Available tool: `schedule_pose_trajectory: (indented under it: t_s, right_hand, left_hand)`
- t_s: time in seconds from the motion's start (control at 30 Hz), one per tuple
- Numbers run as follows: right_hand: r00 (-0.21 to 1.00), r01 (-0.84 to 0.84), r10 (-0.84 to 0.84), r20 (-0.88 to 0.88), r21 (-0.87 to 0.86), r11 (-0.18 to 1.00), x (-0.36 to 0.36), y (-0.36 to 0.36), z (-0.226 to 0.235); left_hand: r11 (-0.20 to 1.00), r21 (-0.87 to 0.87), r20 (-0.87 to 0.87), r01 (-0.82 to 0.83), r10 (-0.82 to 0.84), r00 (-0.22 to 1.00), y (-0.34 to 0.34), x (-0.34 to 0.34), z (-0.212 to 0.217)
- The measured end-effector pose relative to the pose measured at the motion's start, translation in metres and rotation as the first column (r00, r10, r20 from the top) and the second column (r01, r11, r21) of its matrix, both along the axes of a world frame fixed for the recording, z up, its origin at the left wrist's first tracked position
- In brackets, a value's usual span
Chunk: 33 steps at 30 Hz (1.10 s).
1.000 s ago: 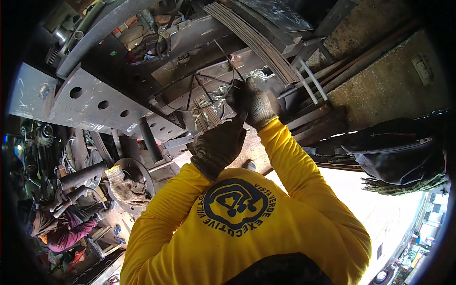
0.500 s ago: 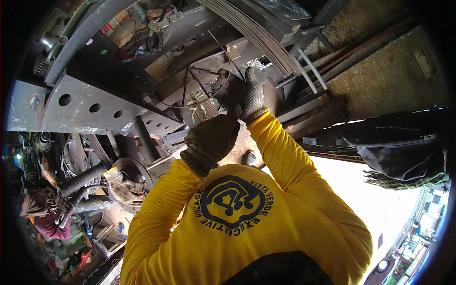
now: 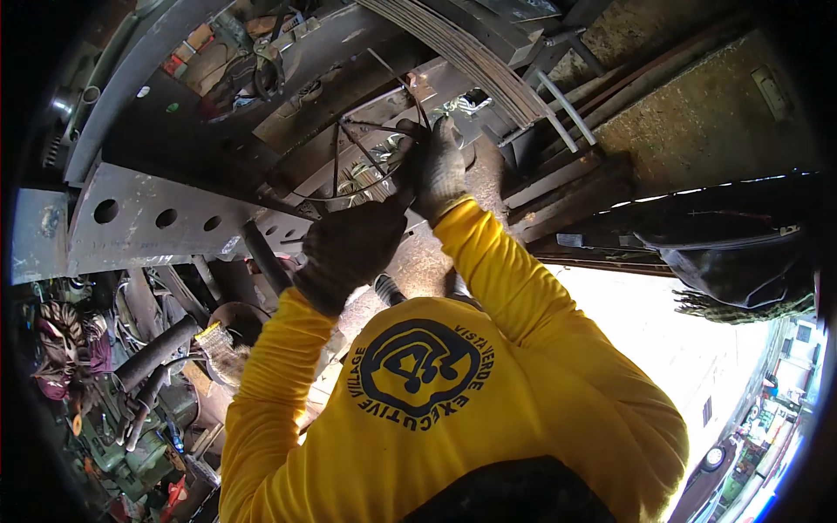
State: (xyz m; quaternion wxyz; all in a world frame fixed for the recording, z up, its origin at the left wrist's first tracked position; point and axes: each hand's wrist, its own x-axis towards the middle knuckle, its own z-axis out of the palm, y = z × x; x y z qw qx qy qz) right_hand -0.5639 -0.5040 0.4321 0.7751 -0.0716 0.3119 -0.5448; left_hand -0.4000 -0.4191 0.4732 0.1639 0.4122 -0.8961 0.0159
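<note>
Although shadow blurs the grip, the right hand's (image 3: 436,170) fingers look curled closed on the right edge of the wire frame (image 3: 363,148), in the upper centre; the left hand (image 3: 353,248), lower and leftward, hides its fingers — what they hold I cannot tell. Held loosely at one edge, the frame could twist, its thin projecting rod (image 3: 388,68) catching the metal strips (image 3: 462,48). That rod points upper left — the frame's long axis seems to slant lower left to upper right.

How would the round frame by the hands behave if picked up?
The frame likely feels stiff, as it looks metal. It may be light for its size, being thin with open gaps. Its curved outline could let it roll.
</note>
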Motion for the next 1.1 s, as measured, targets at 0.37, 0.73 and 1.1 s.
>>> schedule_pose_trajectory:
  t_s: [0.37, 0.73, 1.1]
  right_hand:
    - [0.963, -0.122, 0.147, 0.227, -0.121, 0.985, -0.019, -0.021, -0.012]
    - [0.958, 0.256, -0.223, -0.178, 0.194, 0.947, 0.022, -0.033, -0.013]
    - [0.997, -0.015, 0.015, -0.078, 0.004, 1.000, -0.002, -0.024, -0.003]
  left_hand:
    - [0.987, 0.020, -0.058, -0.159, 0.160, 0.985, 0.004, -0.031, 0.012]
    - [0.968, -0.127, 0.062, -0.215, 0.224, 0.973, 0.004, -0.034, 0.034]
    - [0.953, -0.215, 0.177, -0.212, 0.252, 0.952, -0.005, -0.039, 0.005]
